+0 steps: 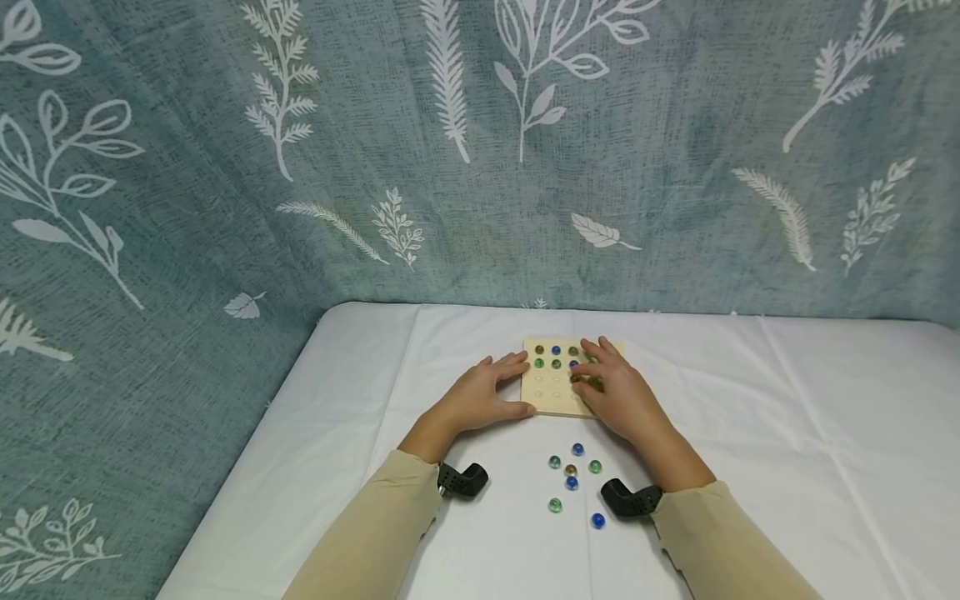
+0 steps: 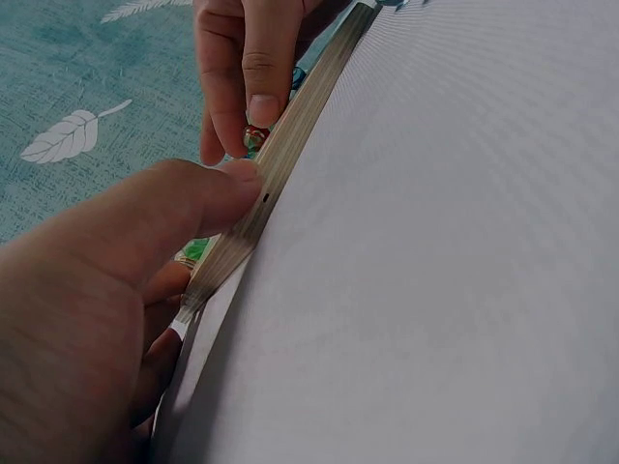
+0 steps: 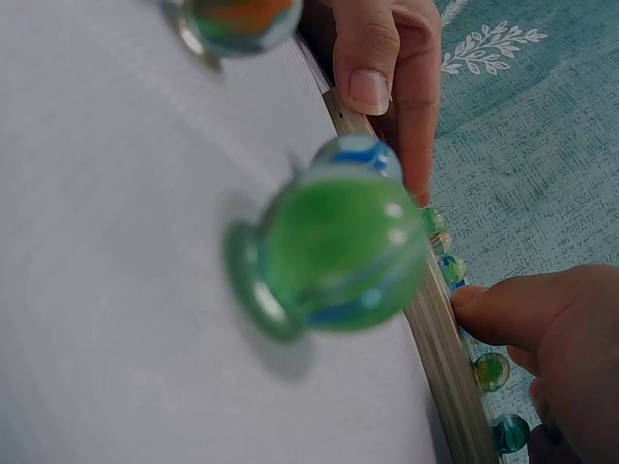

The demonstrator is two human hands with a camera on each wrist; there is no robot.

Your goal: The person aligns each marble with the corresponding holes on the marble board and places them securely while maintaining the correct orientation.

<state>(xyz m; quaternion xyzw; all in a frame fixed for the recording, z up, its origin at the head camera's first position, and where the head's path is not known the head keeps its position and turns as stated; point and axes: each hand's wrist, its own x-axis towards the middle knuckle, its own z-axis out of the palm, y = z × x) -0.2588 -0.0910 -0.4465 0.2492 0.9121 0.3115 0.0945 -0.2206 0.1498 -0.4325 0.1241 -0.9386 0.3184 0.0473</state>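
A pale wooden board [image 1: 542, 404] with rows of round hollows lies on the white cloth. Glass marbles in amber, blue and green fill its two far rows; bare hollows show in the near rows at the left. My left hand [image 1: 483, 396] grips the board's near-left corner, thumb on the front edge and fingers along the left side. Over the board's right part, my right hand [image 1: 617, 393] pinches an amber-red marble [image 2: 255, 137] between thumb and fingertips, low over the hollows. That hand hides part of the right-hand columns.
Several loose marbles, among them a blue marble [image 1: 597, 521] and a green marble [image 1: 555, 505], lie on the white cloth [image 1: 495, 542] between my forearms. Black wrist cameras [image 1: 632, 500] sit low beside them. A leaf-patterned teal curtain [image 1: 480, 208] hangs behind the table.
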